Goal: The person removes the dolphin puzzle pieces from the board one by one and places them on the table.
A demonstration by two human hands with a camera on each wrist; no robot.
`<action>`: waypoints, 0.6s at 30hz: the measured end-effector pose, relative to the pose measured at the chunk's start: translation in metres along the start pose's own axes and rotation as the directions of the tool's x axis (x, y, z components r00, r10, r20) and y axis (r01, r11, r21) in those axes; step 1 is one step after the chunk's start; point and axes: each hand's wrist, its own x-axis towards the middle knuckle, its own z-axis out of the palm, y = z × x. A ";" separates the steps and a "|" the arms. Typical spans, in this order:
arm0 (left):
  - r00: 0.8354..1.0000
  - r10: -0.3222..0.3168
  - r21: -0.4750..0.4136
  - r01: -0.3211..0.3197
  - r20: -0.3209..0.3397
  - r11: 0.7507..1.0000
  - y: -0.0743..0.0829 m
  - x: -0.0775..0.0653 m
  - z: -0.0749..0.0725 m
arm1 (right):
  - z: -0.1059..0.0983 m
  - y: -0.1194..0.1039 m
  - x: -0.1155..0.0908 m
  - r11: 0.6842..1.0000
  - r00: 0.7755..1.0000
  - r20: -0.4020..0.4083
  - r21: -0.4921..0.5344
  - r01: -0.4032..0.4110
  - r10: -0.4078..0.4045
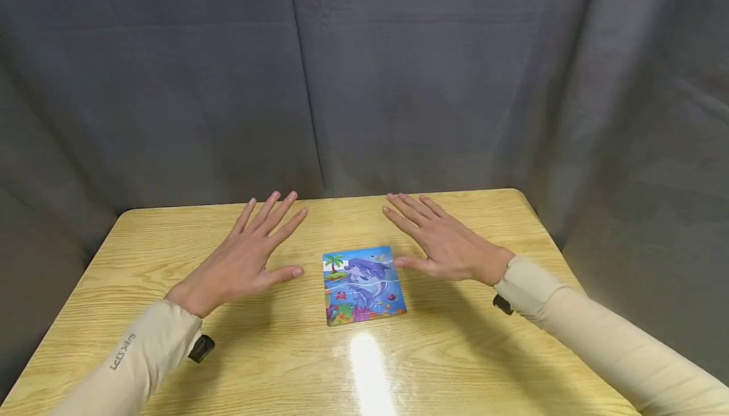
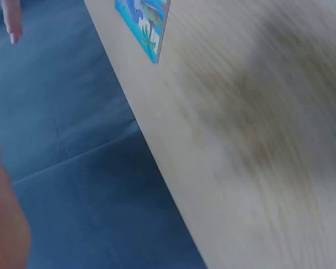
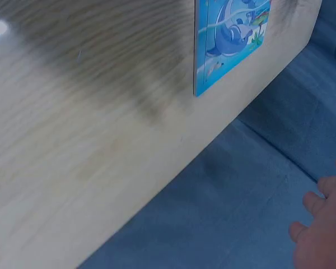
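Note:
A square jigsaw puzzle (image 1: pixel 364 286) with two dolphins, a palm tree and coral lies flat on the wooden table. To its left, my left hand (image 1: pixel 245 261) hovers palm down with fingers spread, holding nothing. My right hand (image 1: pixel 447 245) is spread the same way on the other side, its thumb tip overlapping the picture's right edge in the head view. Part of the puzzle (image 2: pixel 145 25) shows at the top of the left wrist view. From the right wrist, the puzzle (image 3: pixel 227 39) appears beyond a stretch of table, with the right hand's fingers at the lower right.
The light wood table (image 1: pixel 171 232) has rounded far corners. Grey curtains (image 1: pixel 421 87) hang behind it and on both sides. A bright light reflection falls on the tabletop in front of the puzzle. Each wrist carries a small black device (image 1: pixel 201 348) under a beige sleeve (image 1: pixel 592 334).

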 end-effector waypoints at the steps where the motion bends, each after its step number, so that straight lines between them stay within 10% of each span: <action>1: 1.000 -0.011 -0.011 0.011 -0.003 1.000 0.000 0.000 0.003 | 0.003 -0.001 0.001 1.000 1.000 0.003 0.007 -0.004 0.004; 18: 0.983 -0.172 -0.220 0.183 0.068 0.958 0.009 0.000 0.063 | 0.069 -0.018 0.019 0.968 0.991 0.115 0.233 -0.097 0.072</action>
